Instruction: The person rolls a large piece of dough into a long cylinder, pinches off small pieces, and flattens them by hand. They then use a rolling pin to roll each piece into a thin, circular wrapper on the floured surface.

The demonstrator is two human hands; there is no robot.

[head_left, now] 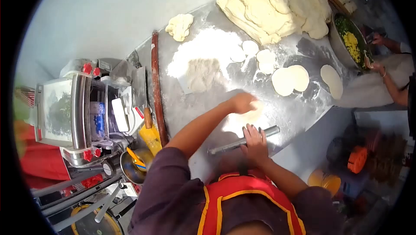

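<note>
My left hand (242, 103) is closed at the far edge of a flattened dough round (251, 115), fingers curled over it. Below it, a thin metal rolling pin (225, 146) lies at a slant near the table's front edge. My right hand (255, 143) rests on that pin, its fingers wrapped over the bar. Farther off on the floured table lie several rolled dough rounds (284, 81), some overlapping. Smaller dough pieces (250, 48) sit beside the flour pile (203, 46).
A large dough mass (277, 12) covers the back right, with a dough lump (179, 27) at back left. A wooden bar (157, 87) borders the left side. Another person's hand (378, 68) is at a bowl (338, 44) of greens and yellow filling. A scraper (150, 137) lies left.
</note>
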